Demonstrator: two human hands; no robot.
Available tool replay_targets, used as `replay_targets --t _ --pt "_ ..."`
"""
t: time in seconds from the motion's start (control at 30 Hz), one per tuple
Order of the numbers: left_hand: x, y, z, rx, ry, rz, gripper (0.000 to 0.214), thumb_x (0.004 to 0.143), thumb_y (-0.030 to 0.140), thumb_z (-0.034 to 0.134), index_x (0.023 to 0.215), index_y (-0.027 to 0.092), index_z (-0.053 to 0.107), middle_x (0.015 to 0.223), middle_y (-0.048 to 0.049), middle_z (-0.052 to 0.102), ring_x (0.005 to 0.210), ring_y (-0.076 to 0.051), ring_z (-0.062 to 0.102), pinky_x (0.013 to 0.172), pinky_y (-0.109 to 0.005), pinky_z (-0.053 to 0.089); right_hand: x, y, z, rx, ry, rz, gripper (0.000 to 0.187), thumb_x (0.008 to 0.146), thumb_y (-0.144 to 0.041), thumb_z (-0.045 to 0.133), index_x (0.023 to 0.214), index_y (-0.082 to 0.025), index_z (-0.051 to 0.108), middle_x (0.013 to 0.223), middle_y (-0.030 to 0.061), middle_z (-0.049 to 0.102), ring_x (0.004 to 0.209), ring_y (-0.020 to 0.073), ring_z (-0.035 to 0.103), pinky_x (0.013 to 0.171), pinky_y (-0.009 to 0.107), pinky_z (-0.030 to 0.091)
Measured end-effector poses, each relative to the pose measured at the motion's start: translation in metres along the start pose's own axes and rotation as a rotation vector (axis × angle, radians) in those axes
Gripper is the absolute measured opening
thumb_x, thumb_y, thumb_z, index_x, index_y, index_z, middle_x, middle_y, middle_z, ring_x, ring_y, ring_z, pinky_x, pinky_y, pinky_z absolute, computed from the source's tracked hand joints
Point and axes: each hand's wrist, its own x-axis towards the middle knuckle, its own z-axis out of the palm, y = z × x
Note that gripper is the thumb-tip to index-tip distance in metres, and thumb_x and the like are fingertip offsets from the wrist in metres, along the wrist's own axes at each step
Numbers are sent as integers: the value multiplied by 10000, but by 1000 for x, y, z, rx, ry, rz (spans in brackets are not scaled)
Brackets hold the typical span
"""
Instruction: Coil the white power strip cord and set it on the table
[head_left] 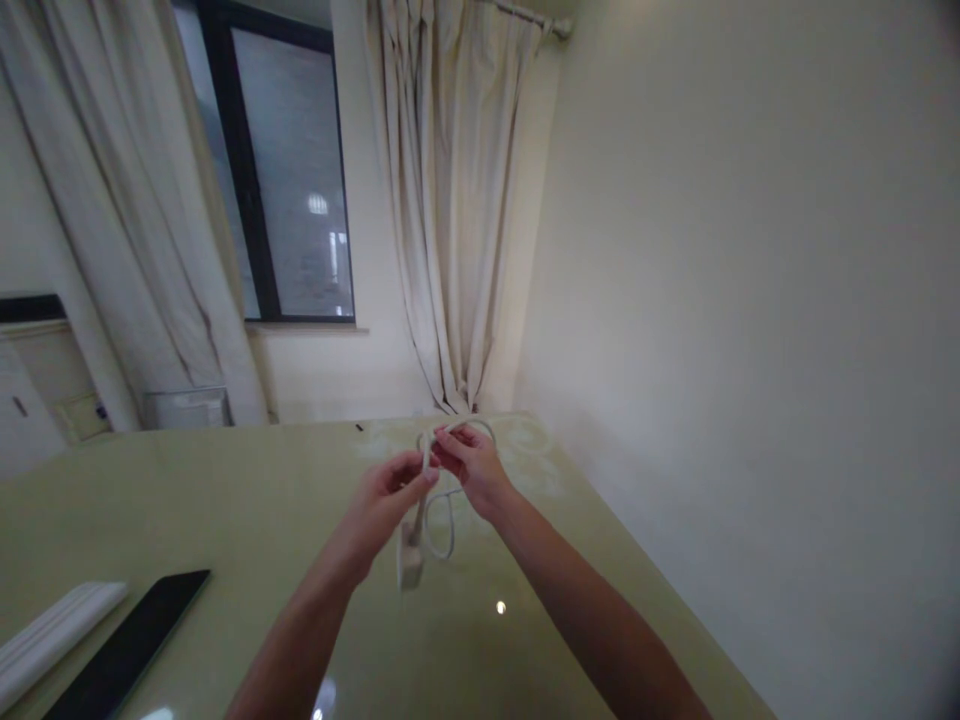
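Note:
A thin white cable (452, 525) is looped between my two hands above the pale green tabletop. My left hand (386, 505) pinches the cable between thumb and fingers. Close beside it, my right hand (478, 473) grips another part of the cable, and one loop arcs over its fingers. A second loop dangles below the hands. From the cable, under my left hand, hangs a small white block (409, 562) that looks like a plug or charger; its exact kind is unclear. My fingers hide where the strands cross.
The glossy green table (247, 500) meets a plain wall (750, 300) on the right. At the lower left lie a long white piece (56, 635) and a flat black strip (131, 645). A small dark bit (359, 428) sits near the far edge. Curtains (465, 200) and a window (292, 180) are behind.

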Motion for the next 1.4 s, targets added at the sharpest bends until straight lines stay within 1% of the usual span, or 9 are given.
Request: replay_targets --t 0.27,0.4,0.47,0.57,0.63,0.8,0.97,1.17,1.4 --pt "-7 -35 31 559 57 -18 257 875 485 697 808 237 679 738 -64 734 633 -230 637 642 -328 378 -26 5 -4 -88 -30 164 453 534 -293 1004 878 -176 734 764 -7 719 673 147 654 597 245 486" --pt "-6 -38 23 820 -9 58 217 934 443 651 816 265 692 820 -70 760 727 -252 688 653 -322 378 -29 5 -14 -150 -57 150 435 585 -314 991 913 -172 744 813 5 738 721 149 673 683 265 516" --pt "-4 -39 13 916 59 152 221 947 439 647 818 262 679 845 -69 741 757 -255 685 664 -327 416 -28 6 -18 -179 -54 122 441 583 -329 998 911 -161 756 832 21 750 766 160 691 745 284 531" --pt "1 -41 -2 995 189 351 178 943 402 678 1027 247 695 1032 -103 729 953 -293 684 817 -373 506 -27 7 -17 -201 -54 128 463 563 -352 1007 910 -155 772 837 36 759 796 178 706 790 315 549" --pt "2 -42 -8 1057 157 437 243 953 337 673 1177 243 687 1122 -117 722 1047 -304 671 888 -392 521 -26 7 -15 -236 -49 144 451 581 -376 997 915 -165 779 857 39 763 806 177 708 770 303 547" --pt "0 -45 -4 1224 78 422 462 928 58 540 1336 223 680 1225 -148 745 1079 -300 690 907 -392 560 -26 3 -11 -316 -105 155 445 630 -395 969 970 -200 758 923 27 747 810 166 682 651 253 510" --pt "1 -51 -9 1194 68 337 657 859 -37 478 1467 185 592 1431 -213 665 1175 -297 720 871 -359 595 -27 -11 -19 -574 -318 106 360 740 -318 874 1064 -217 755 940 31 741 795 174 663 675 290 521" --pt "4 -55 -18 1054 44 295 558 899 -15 403 1363 187 639 1308 -172 742 1180 -287 729 940 -378 575 -25 -29 -29 -1254 -63 -321 46 828 -175 746 825 -221 738 754 7 684 689 162 591 685 303 427" --pt "6 -42 -18 643 80 227 327 1022 253 392 1170 231 683 1021 -90 796 958 -266 760 883 -369 548 -28 -27 -29 -1108 20 -424 99 891 -280 757 805 -232 747 826 28 660 698 170 619 668 312 470"
